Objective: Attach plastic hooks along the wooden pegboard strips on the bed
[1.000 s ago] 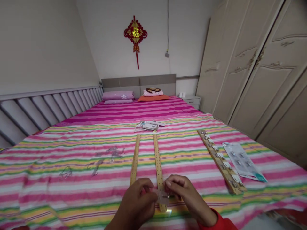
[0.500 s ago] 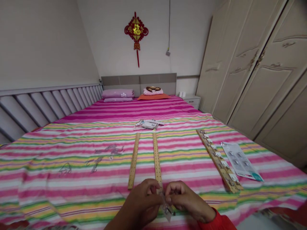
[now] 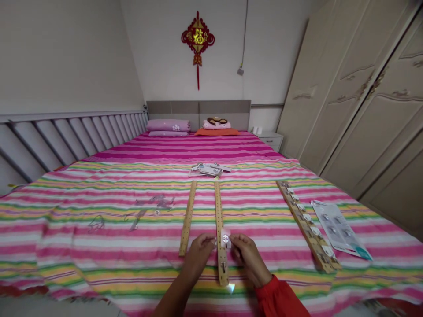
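Left hand [image 3: 198, 254] and right hand [image 3: 249, 254] sit low on either side of a perforated wooden strip [image 3: 220, 259], fingers reaching in toward it. Right fingertips [image 3: 233, 240] touch a small clear patch with a round metal-centred disc [image 3: 225, 239], which lies on the strip. Left fingertips end just beside the strip, at the disc's other side. Whether either hand is actually gripping, cannot tell; both look half-curled. Red sleeve [image 3: 279, 297] on the right forearm.

Second perforated wooden strip [image 3: 187, 218] lies just left, roughly parallel, bare as far as visible. Third strip [image 3: 307, 226] lies well to the right, angled, with a row of round white discs along it. Beside it, a clear sheet of similar discs [image 3: 340, 229]. Small pile of papers and packaging [image 3: 208, 169] beyond the strips' far ends. Faint clear pieces [image 3: 155, 202] on the cover, left of centre.

All of this is on a striped bed cover [image 3: 99, 259]. Pillows [image 3: 168, 127] at the headboard [image 3: 198, 110]; wardrobe [image 3: 346, 88] along the right.
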### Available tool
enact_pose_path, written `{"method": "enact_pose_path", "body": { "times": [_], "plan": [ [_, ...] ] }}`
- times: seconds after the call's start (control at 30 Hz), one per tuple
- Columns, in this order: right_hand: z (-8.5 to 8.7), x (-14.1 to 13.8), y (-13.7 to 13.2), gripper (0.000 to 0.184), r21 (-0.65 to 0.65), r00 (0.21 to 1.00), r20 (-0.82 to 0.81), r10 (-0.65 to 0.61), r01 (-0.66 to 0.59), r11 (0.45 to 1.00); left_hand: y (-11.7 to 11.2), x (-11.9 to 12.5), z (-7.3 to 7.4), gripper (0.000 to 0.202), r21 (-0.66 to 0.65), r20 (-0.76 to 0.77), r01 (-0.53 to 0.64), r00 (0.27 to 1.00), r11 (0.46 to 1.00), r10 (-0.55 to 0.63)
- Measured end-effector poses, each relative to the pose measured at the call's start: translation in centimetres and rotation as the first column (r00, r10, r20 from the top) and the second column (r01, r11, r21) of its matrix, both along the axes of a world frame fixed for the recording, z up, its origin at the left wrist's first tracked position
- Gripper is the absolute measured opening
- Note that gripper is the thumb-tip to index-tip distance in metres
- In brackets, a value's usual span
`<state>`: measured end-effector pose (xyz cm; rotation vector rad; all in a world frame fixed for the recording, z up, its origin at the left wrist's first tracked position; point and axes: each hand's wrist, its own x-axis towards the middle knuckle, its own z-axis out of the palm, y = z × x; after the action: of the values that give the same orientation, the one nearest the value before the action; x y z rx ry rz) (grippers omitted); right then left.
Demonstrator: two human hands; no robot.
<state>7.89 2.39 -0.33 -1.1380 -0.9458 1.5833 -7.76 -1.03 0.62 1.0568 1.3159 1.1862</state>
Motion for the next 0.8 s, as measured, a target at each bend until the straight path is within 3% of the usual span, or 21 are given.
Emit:
{"method": "enact_pose_path", "body": {
  "times": [0.17, 0.53, 0.8],
  "plan": [
    [-1.2, -0.8, 0.7, 0.024, -0.01, 1.0, 0.015, -0.026, 0.026, 1.0, 0.9, 0.5, -1.5, 0.027, -0.088, 0.052, -0.034, 0.998, 0.996, 0.039],
    [-2.2, -1.2, 1.2, 0.02, -0.003, 0.997, 0.046, -0.055, 0.056, 0.998, 1.6, 0.8, -2.2, 0.031, -0.203, 0.047, -0.132, 0.988, 0.97, 0.144],
    [-2.8, -1.5, 1.4, 0.024, 0.032, 0.992, 0.089, -0.087, 0.084, 0.996, 1.9, 1.0, -2.4, 0.026, -0.174, -0.135, -0.115, 0.987, 0.978, 0.092]
  ]
}}
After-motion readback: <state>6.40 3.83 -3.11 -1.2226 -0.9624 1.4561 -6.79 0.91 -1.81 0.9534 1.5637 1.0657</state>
